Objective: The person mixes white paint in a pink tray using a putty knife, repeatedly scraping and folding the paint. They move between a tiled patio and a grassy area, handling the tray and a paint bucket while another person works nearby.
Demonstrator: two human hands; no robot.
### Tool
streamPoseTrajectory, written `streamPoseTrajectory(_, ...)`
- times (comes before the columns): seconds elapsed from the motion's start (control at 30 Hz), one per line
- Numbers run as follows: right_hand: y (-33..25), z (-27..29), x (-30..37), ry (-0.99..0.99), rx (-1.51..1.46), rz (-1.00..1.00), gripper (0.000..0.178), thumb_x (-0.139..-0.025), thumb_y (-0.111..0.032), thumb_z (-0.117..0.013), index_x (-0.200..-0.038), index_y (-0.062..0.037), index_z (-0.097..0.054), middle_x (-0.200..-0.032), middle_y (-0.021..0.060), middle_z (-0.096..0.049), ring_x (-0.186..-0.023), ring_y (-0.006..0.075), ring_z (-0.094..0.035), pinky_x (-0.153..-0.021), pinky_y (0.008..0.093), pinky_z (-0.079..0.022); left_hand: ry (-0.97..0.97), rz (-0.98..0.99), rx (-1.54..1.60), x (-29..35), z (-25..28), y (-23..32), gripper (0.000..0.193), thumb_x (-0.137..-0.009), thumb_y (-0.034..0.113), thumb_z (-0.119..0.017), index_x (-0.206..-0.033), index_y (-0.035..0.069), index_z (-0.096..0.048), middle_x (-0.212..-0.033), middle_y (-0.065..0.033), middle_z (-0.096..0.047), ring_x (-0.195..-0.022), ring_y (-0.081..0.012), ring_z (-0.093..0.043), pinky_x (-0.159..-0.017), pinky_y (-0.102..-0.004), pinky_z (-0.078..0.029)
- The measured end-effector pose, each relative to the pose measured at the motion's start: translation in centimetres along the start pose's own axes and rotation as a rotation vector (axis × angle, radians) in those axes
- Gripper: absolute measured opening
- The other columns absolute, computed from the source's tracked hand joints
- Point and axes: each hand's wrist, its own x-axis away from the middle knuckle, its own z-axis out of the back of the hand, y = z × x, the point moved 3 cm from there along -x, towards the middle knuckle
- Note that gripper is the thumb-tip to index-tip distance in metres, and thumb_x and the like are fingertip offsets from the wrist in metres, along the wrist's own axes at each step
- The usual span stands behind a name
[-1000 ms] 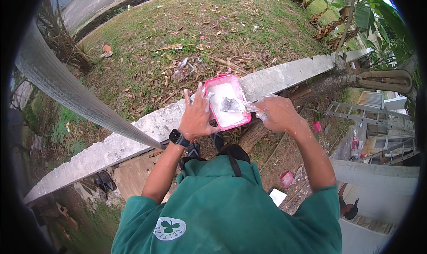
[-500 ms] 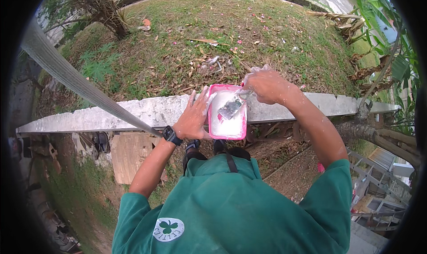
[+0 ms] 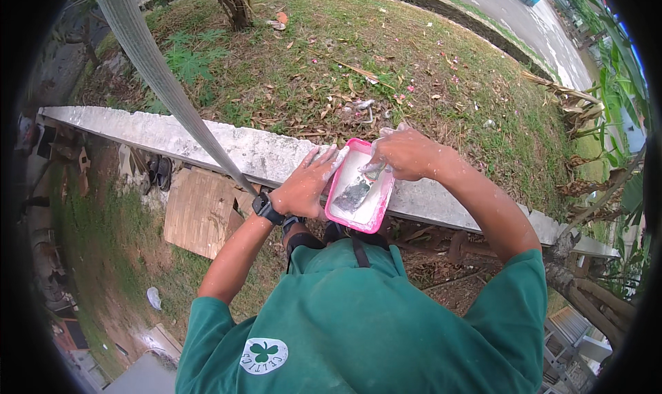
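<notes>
A pink-rimmed rectangular tray [image 3: 373, 226] holds white paste and sits tilted on the wall's near edge, overhanging toward me. My left hand [image 3: 307, 187], wearing a black watch, lies against the tray's left side with its fingers stretched out and specked with white. My right hand [image 3: 405, 154] is closed over the tray's far right part, smeared with white. From it reaches a putty knife [image 3: 353, 195], its flat grey blade smeared with paste and lying in the tray. The knife's handle is mostly hidden by my fingers.
A low concrete wall [image 3: 269, 154] crosses in front of me. A grey pole [image 3: 162, 76] slants down close to my left wrist. Beyond lies grass [image 3: 414, 70] with dry leaves. A brown board [image 3: 200, 214] and dark shoes [image 3: 163, 172] are at left; a tree trunk [image 3: 593, 294] stands right.
The view has turned, so the wall now slopes down to the right. The putty knife's blade has moved toward the tray's near end, and my right hand has followed it further over the tray.
</notes>
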Motion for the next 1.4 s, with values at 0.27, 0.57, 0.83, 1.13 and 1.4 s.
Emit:
streamPoseTrajectory(0.27, 0.7, 4.7, 0.1, 0.153, 0.395, 0.043, 0.012, -0.084, -0.011, -0.068, -0.092, -0.0089, -0.077, -0.095, 0.0121, -0.077, -0.097, 0.0319, -0.074, -0.089, 0.0516, -0.053, -0.006, 0.028, -0.035, 0.2, -0.2, 0.0, 0.125, -0.067, 0.055, -0.083, -0.162, -0.002, -0.025, -0.162, -0.0316, -0.034, -0.157, -0.0422, -0.023, -0.129, -0.058, -0.011)
streamPoseTrajectory(0.57, -7.0, 2.8, 5.5, 0.366, 0.469, -0.167, 0.008, -0.081, -0.009, -0.071, -0.088, -0.0067, -0.075, -0.08, 0.0104, -0.074, -0.078, 0.0251, -0.077, -0.058, 0.0377, -0.057, 0.072, 0.054, -0.046, 0.1, -1.4, 0.6, 0.126, -0.067, 0.054, -0.085, -0.161, -0.004, -0.023, -0.165, -0.0326, -0.027, -0.159, -0.0431, -0.018, -0.127, -0.0608, -0.011)
streamPoseTrajectory(0.83, -17.0, -7.5, 8.1, 0.333, 0.021, -0.648, 0.046, -0.09, -0.01, -0.062, -0.136, -0.0043, -0.062, -0.106, 0.0177, -0.066, -0.094, 0.0329, -0.07, -0.065, 0.0429, -0.061, 0.239, -0.134, -0.062, -0.9, -2.2, 1.0, 0.143, -0.064, 0.072, -0.085, -0.162, -0.004, -0.015, -0.167, -0.0359, -0.014, -0.158, -0.05, -0.008, -0.126, -0.0659, -0.006)
streamPoseTrajectory(1.13, -21.4, -6.8, 9.4, 0.43, -0.165, -0.974, 0.055, -0.086, -0.006, -0.063, -0.141, -0.0072, -0.057, -0.107, 0.0195, -0.056, -0.095, 0.0376, -0.065, -0.074, 0.0484, -0.057, 0.087, -0.033, -0.069, -1.1, -2.0, 0.9, 0.137, -0.058, 0.078, -0.084, -0.155, -0.003, -0.029, -0.166, -0.0348, -0.018, -0.159, -0.0488, -0.008, -0.124, -0.0693, -0.003)
streamPoseTrajectory(1.4, -25.6, -7.1, 7.0, 0.419, -0.148, -1.092, 0.052, -0.088, -0.008, -0.063, -0.14, -0.0108, -0.059, -0.106, 0.0173, -0.06, -0.089, 0.0353, -0.069, -0.068, 0.046, -0.06, 0.256, -0.1, -0.034, -0.8, -2.0, 1.1, 0.117, -0.06, 0.075, -0.086, -0.132, -0.009, -0.05, -0.162, -0.04, -0.023, -0.158, -0.0465, -0.016, -0.123, -0.0716, -0.005)
